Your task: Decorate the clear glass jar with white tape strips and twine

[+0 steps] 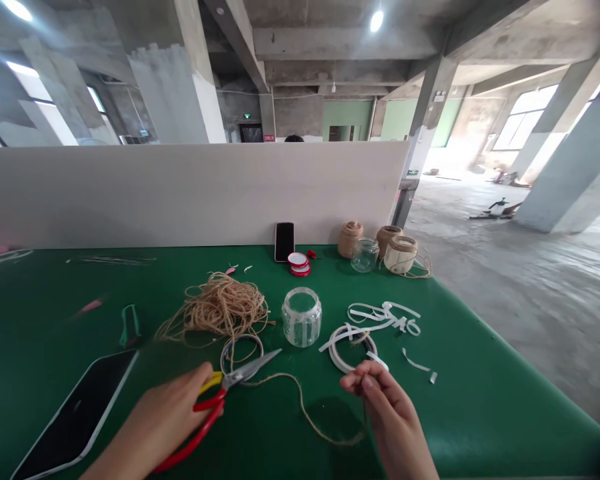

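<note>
My left hand is closed round the red and yellow handles of a pair of scissors, whose blades point up and to the right. My right hand pinches one end of a jute twine, which sags across the table toward the scissors. A tangled heap of jute twine lies beyond my left hand. Between the hands, farther back, stands a clear glass jar with pale vertical strips on its side. A roll of white tape lies just behind my right hand.
White tape scraps lie at the right. Twine-wrapped jars and a glass jar stand at the back right. A phone leans on the white partition, near red-rimmed lids. A dark tablet-like device lies at left.
</note>
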A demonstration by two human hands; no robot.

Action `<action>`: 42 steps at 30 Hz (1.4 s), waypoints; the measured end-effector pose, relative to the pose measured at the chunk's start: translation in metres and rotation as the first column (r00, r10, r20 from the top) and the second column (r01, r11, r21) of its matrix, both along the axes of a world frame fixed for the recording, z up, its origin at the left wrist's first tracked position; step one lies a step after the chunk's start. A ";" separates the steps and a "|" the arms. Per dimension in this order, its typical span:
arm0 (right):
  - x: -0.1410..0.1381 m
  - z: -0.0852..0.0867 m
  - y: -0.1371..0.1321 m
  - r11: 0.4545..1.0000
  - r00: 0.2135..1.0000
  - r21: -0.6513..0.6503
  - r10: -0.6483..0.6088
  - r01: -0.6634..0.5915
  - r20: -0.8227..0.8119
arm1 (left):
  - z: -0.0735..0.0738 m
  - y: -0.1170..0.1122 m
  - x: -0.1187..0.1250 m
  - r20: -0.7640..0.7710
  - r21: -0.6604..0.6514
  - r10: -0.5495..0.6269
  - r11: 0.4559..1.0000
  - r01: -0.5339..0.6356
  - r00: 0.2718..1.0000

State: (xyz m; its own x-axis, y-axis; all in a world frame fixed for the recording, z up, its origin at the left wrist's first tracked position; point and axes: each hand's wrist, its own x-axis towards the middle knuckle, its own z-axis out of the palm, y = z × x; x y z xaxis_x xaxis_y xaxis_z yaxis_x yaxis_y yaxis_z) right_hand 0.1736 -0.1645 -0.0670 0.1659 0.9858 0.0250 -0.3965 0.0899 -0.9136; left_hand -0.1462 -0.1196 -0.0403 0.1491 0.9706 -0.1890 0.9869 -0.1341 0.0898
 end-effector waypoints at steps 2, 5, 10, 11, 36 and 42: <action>-0.001 0.004 0.000 0.999 0.999 0.000 0.035 -0.035 0.015 | -0.002 0.012 -0.024 0.028 -0.013 0.044 0.999 -0.044 0.999; -0.005 0.012 0.001 0.998 0.995 0.023 0.065 -0.067 0.070 | -0.005 0.034 -0.043 0.042 0.011 0.055 0.998 -0.056 0.998; -0.021 0.025 0.009 0.993 0.958 0.083 0.062 -0.088 0.279 | -0.002 0.043 -0.017 0.139 0.266 -0.014 0.964 -0.023 0.990; -0.026 0.028 0.011 0.989 0.948 0.090 0.081 -0.114 0.309 | 0.002 0.037 -0.002 0.219 0.303 -0.055 0.953 -0.014 0.974; -0.012 0.063 0.102 0.870 0.246 0.368 -0.298 -0.328 0.922 | 0.018 0.066 0.120 0.509 0.552 -0.424 0.829 0.094 0.749; -0.018 0.063 0.103 0.884 0.194 0.332 -0.281 -0.329 0.940 | 0.015 0.070 0.119 0.452 0.583 -0.425 0.806 0.101 0.784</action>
State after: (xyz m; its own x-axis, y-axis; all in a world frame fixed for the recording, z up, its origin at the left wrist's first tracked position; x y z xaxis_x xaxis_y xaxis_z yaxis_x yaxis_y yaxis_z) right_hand 0.1555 -0.0615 -0.0044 -0.3156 0.8155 0.4852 0.7377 0.5325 -0.4151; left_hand -0.0275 -0.0498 -0.0256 0.3308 0.7970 0.5054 0.7056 -0.5645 0.4283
